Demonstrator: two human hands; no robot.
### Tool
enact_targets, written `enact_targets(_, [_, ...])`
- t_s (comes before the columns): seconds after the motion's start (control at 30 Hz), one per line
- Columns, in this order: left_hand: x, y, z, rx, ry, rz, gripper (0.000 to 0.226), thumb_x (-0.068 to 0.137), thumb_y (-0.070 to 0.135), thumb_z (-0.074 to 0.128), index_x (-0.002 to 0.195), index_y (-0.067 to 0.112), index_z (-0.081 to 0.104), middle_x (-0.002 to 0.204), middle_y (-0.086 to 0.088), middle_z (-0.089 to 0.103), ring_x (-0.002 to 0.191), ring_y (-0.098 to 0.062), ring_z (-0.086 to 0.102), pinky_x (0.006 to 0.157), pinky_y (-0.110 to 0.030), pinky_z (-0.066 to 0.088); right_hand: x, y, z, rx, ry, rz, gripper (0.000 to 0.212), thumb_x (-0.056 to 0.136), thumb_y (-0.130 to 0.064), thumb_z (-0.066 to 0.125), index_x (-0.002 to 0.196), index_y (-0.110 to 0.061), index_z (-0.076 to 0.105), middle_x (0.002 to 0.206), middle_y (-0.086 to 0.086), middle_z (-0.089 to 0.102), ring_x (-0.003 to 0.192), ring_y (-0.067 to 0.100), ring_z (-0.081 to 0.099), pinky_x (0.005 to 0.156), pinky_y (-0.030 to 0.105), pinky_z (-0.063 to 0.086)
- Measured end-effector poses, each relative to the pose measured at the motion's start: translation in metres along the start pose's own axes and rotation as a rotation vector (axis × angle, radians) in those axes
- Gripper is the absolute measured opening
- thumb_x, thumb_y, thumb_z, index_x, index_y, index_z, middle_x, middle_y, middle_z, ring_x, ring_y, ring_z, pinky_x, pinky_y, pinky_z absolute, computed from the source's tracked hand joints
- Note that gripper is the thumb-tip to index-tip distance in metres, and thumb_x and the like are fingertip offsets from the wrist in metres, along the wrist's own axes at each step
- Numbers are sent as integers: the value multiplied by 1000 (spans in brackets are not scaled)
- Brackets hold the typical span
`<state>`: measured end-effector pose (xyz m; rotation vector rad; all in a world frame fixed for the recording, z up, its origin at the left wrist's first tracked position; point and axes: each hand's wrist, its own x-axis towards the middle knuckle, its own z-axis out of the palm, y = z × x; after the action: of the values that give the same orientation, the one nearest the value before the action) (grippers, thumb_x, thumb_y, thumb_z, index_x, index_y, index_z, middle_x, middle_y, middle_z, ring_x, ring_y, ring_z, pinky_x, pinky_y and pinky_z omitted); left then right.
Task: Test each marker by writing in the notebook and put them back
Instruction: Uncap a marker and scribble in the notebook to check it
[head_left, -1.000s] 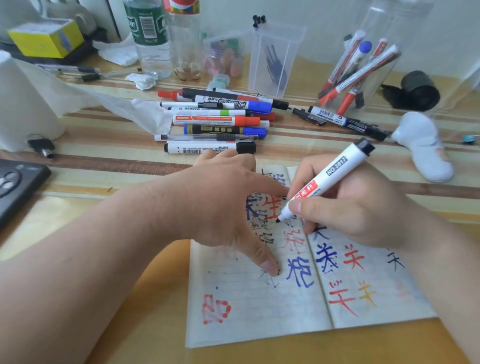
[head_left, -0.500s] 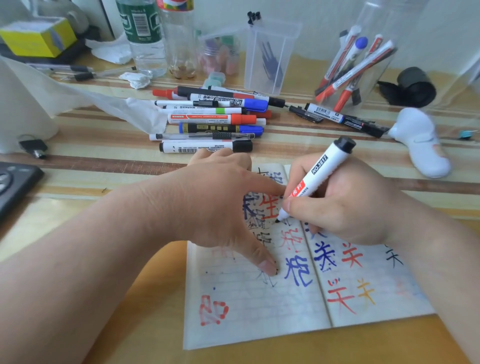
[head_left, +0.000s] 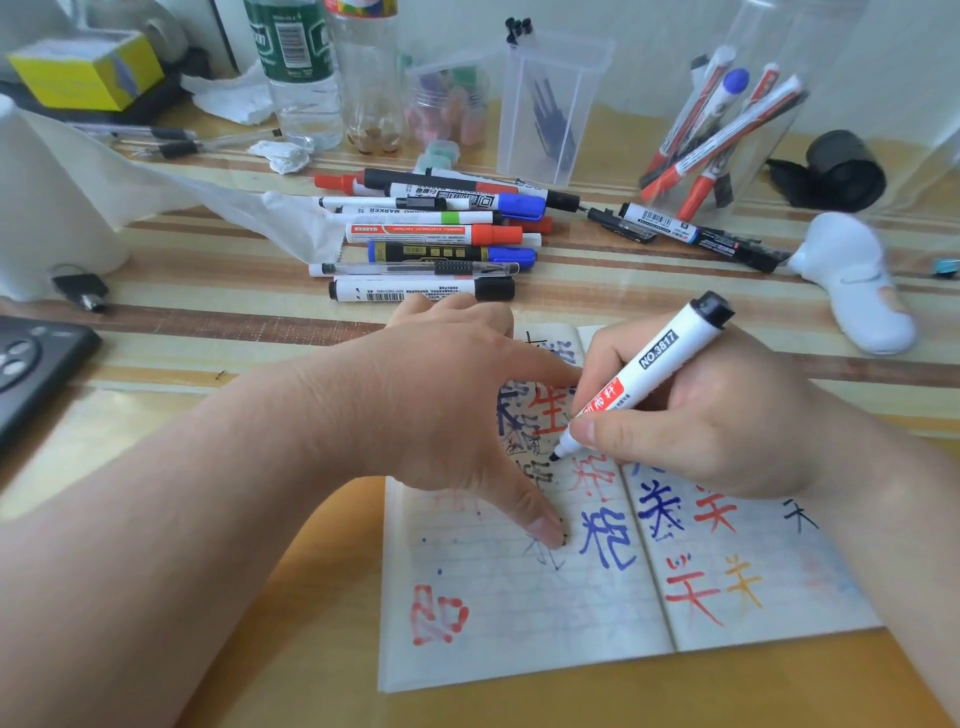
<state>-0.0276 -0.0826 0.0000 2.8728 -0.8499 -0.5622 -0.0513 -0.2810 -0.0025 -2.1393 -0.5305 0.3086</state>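
Your left hand (head_left: 441, 405) lies spread on the left page of the notebook (head_left: 519, 613), fingers released and straight, thumb tip pressed down near the blue character. Just to its right, the marker (head_left: 649, 374) slants down with its dark tip at the paper beside the spine. I cannot tell whether it is touching. Your right hand (head_left: 717, 415) has its fingers grasping the barrel low, near the tip.

What could go wrong:
- That flat left palm covers written characters. If any ink is wet, sliding it would probably smear the page and your skin.
- Lift that hand too soon and the page may spring up under the tip.
- This patch is crowded, so a new stroke over older ones could hide whether this marker writes well.
- Reaching across to the pile (head_left: 431, 234) could nudge the round barrels into rolling along the surface (head_left: 208, 322).

Counts: two hands, one notebook and one marker in use. The pile holds about a dozen pens and markers, too overlapped for a firm number. Right of it two more (head_left: 696, 236) lie apart. The clear jar (head_left: 841, 67) holds at least five.
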Motion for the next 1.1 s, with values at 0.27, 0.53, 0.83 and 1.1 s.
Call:
enact_targets(0.27, [1,0,0,0,-12,1,104,45,97,60,139,70,23,100,25,34,103,-7,28,92,-33,21,1,1,-2,86,18,24,5,74,-22,74,71,-18,73,61,7,68,56,16,62,53,34,49])
enact_targets(0.53, [0,1,0,-4,-10,2,103,43,99,57,136,74,21,98,24,34,102,-9,30,92,-34,21,5,-2,1,-98,97,62,15,73,-17,74,65,-10,63,55,8,65,55,20,63,55,38,52])
enact_targets(0.83, [1,1,0,0,-20,-10,107,44,98,60,139,71,20,101,25,34,105,-8,30,93,-33,20,4,-1,0,-62,18,38,7,65,-18,65,63,-11,66,60,5,69,58,18,64,51,31,49])
enact_targets(1.1, [2,1,0,18,-21,-6,104,45,98,57,138,71,20,102,21,35,107,-8,31,92,-33,22,4,5,3,63,103,32,9,72,-17,69,67,-10,67,59,2,69,53,15,65,49,30,52])
